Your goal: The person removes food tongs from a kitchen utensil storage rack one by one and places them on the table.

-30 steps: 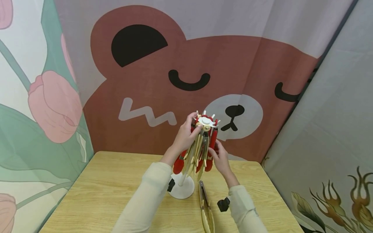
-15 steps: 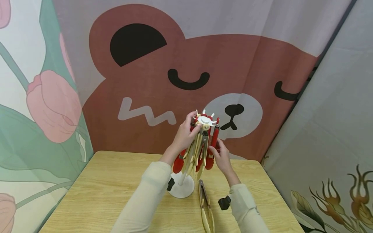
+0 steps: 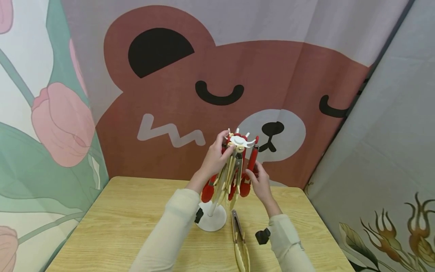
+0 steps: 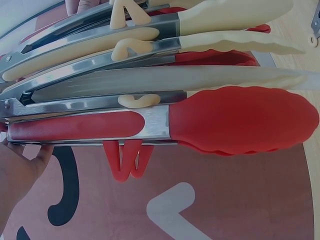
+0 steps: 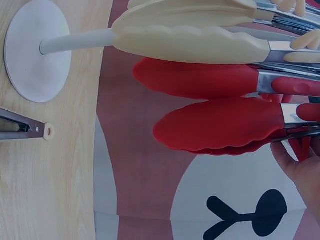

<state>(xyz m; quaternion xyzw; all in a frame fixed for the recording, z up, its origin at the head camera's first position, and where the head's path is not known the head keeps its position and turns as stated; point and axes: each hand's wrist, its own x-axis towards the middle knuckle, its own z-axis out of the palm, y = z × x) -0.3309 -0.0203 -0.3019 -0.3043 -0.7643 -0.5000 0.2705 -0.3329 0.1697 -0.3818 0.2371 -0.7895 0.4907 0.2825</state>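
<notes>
A white stand with a hooked top (image 3: 239, 141) holds several kitchen tongs, some red and some cream, hanging around its pole. High on its left side my left hand (image 3: 215, 155) grips the top, thumb in front and fingers behind. At the right side my right hand (image 3: 261, 184) holds red tongs (image 3: 253, 158) by the handle. Their red hanging ring sits at the tip of a hook, and they lean outward from the rest. In the right wrist view, my right hand (image 5: 306, 172) is beside the red tong heads (image 5: 220, 125), its fingers partly hidden behind the handle.
The stand's round white base (image 3: 212, 223) rests on the wooden table (image 3: 136, 219). Cream-tipped tongs (image 3: 242, 245) lie on the table in front, close to my right forearm. A bear-print curtain (image 3: 163, 158) hangs right behind the table, with other curtains at both sides.
My right hand has moved slightly right with the red tongs, swinging them outward from the stand; their ring has shifted toward the hook's tip. My left hand stays at the top.
</notes>
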